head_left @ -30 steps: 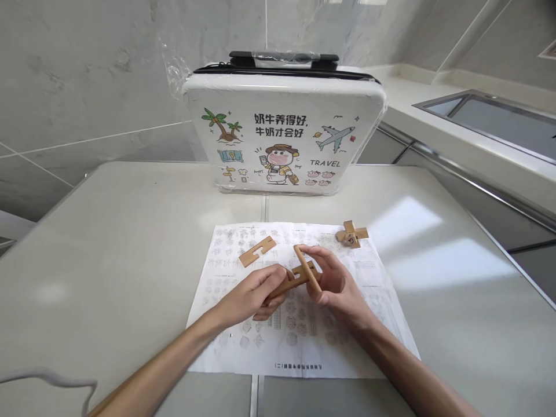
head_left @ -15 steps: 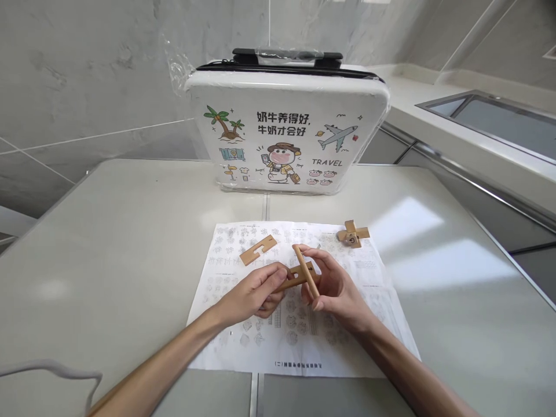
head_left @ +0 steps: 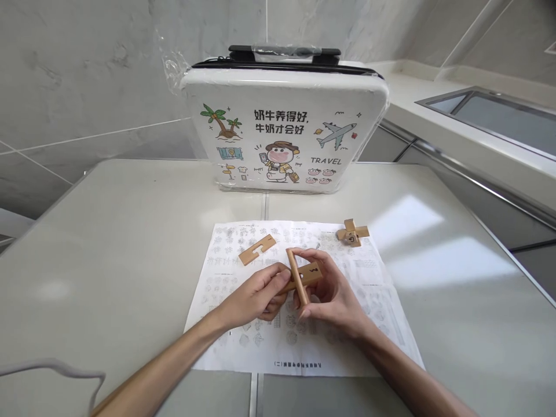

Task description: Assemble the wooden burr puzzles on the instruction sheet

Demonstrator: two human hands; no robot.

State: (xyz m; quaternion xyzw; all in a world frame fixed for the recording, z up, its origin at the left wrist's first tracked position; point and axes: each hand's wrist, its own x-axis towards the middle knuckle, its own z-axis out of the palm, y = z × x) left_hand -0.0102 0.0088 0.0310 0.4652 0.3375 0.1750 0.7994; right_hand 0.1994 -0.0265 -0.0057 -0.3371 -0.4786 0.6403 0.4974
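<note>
While the left hand point(head_left: 266, 292) is pinching one end of a marked wooden piece point(head_left: 311, 272), the right hand point(head_left: 339, 294) is gripping an edge-on wooden piece point(head_left: 297, 280) near its two ends, thumb and forefinger being spread along its length. Both pieces are crossing each other above a printed sheet point(head_left: 299, 354) on the counter point(head_left: 108, 260); whether one is sitting inside the opening of the other, I cannot tell. From the hands, a notched loose piece point(head_left: 248, 255) is lying between ten and eleven o'clock, a cross-shaped block point(head_left: 353, 233) is resting between one and two, and a white case point(head_left: 278, 95) is standing at twelve. In my judgement, the edge-on piece could slip or turn, because mainly its ends are being supported. If the pieces are meeting at a wrong angle, they could jam, and forcing could chip the thin wood.
</note>
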